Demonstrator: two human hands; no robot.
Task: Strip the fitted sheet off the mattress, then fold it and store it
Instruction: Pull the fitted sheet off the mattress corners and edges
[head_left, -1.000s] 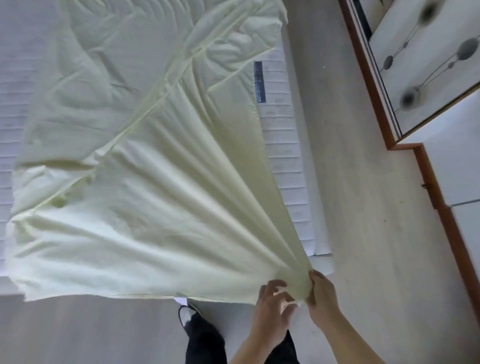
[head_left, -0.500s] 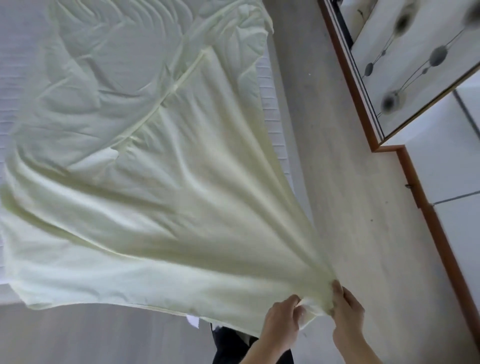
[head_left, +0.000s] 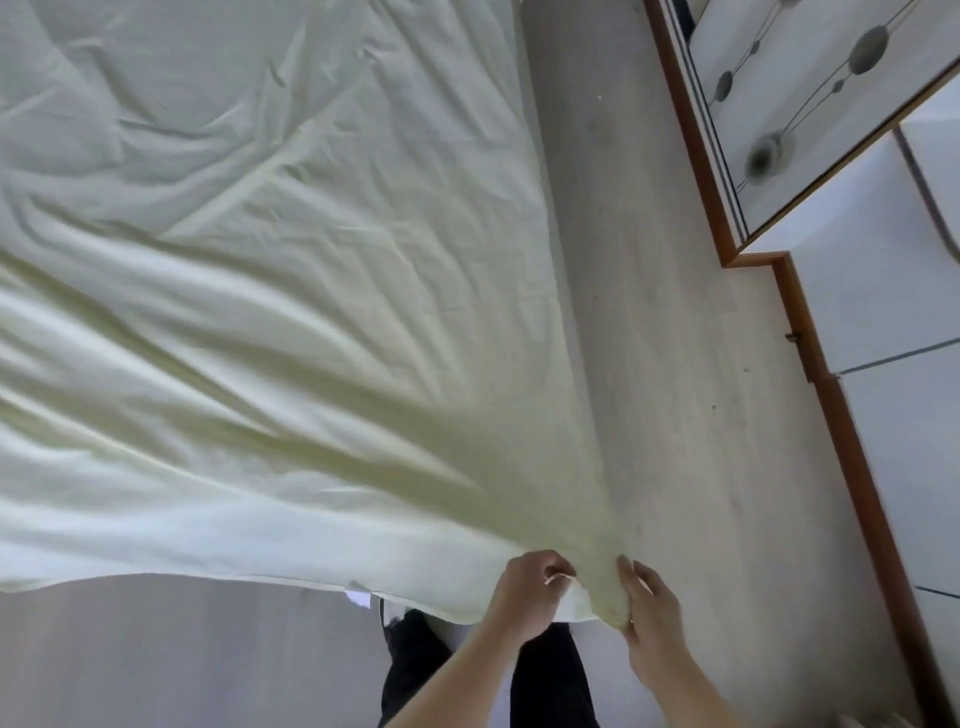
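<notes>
Over the bed, and spilling past its near edge toward the person, lies the pale yellow-green sheet (head_left: 249, 322), spread wide and wrinkled, with its creases fanning in from the far left and narrowing to one gathered corner at the person's hands. That corner is the point on which the coming move turns: the bulk of the sheet lies away from the fingers, up and to the left, so its long pull runs on a slant from the corner back across the bed. Both hands meet at that corner. The left hand (head_left: 530, 590) has its fingers curled round the hem just left of the gather, and the right hand (head_left: 652, 603) pinches the bunched tip from the right side, thumb toward the cloth; the two are almost touching, the right a shade nearer the tip. Drawing the corner back toward the body would, I judge, drag the whole spread after it. Beside the sheet to the right runs a strip of pale wood floor (head_left: 675, 364), and beyond that a wardrobe (head_left: 883, 312) with a brown frame and white panels. Below the sheet's hem, dark trouser legs (head_left: 415, 670) show.
</notes>
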